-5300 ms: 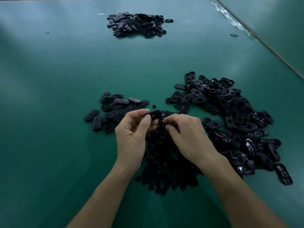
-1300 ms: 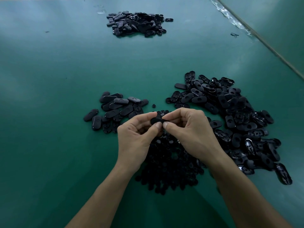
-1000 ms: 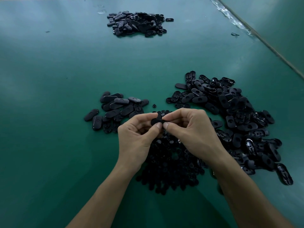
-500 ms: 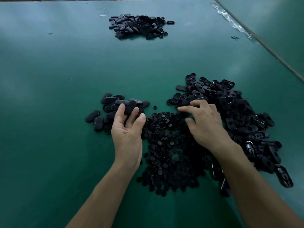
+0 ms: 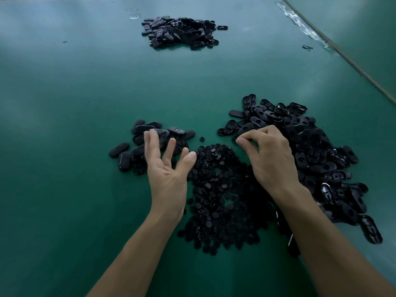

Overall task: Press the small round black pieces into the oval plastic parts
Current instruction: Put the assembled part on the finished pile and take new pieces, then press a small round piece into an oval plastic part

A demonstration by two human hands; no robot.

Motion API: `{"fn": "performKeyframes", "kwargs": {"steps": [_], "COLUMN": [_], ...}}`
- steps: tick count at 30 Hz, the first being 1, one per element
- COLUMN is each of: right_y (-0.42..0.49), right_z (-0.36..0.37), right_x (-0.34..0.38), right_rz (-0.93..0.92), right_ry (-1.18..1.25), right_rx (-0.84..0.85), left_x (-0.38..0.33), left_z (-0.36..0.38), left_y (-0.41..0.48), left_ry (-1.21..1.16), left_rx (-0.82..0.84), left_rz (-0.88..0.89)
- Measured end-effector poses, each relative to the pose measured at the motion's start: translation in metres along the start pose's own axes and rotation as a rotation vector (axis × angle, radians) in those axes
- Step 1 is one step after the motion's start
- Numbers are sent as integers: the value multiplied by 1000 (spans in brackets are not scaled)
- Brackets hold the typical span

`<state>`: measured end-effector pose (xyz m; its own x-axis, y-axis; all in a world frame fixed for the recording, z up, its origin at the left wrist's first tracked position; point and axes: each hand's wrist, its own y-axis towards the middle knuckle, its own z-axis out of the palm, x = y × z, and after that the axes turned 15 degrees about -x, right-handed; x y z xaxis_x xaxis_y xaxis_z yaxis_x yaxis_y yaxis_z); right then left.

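Resting on the green tabletop (image 5: 85, 93), oval plastic parts (image 5: 310, 151) are heaped at right, small round black pieces (image 5: 218, 200) are piled at centre, and a smaller oval cluster (image 5: 124, 160) is laid at left. The left hand (image 5: 169, 170) is held with fingers spread wide over that cluster. The right hand (image 5: 272, 159) is curled at the heap's near edge; whether anything is held cannot be told.

The right hand (image 5: 269, 159), curled, hides whether it grips any of the oval parts (image 5: 317, 161), and its forearm (image 5: 321, 234) covers more of that heap toward the near edge of the desk (image 5: 85, 93).
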<state>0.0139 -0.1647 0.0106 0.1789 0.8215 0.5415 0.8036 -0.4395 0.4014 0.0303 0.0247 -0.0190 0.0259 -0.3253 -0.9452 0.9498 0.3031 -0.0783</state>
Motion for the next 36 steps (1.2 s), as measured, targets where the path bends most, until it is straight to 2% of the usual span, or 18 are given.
{"fn": "performKeyframes", "kwargs": {"steps": [3,5,9,13,18,22,32,34,36], "right_y": [-2,-6,-16,-22,-23,-25,-29,-28,-27], "right_z": [-3,-6,-8,-9,-10,-8,-4,-4,-2], "right_x": [7,15,28,32,30,28,25,26,25], "right_rz": [-23,-14,78,128,136,175,211,211,141], "right_ry": [205,363,602,725,709,622,647,601,453], "right_rx": [-58,-29,119,276,361,310,300,251,189], "left_x": [2,3,-2,-4,-4,-3,-2,-1,0], "left_z": [-1,-1,-1,0,1,1,1,1,1], "left_y": [0,-2,-10,-13,-11,-11,-11,-10,-9], "left_ry": [-23,8,124,139,161,139,116,109,80], "left_rx": [47,71,158,216,203,192,154,141,123], "left_rz": [31,55,174,160,147,135,126,117,81]}}
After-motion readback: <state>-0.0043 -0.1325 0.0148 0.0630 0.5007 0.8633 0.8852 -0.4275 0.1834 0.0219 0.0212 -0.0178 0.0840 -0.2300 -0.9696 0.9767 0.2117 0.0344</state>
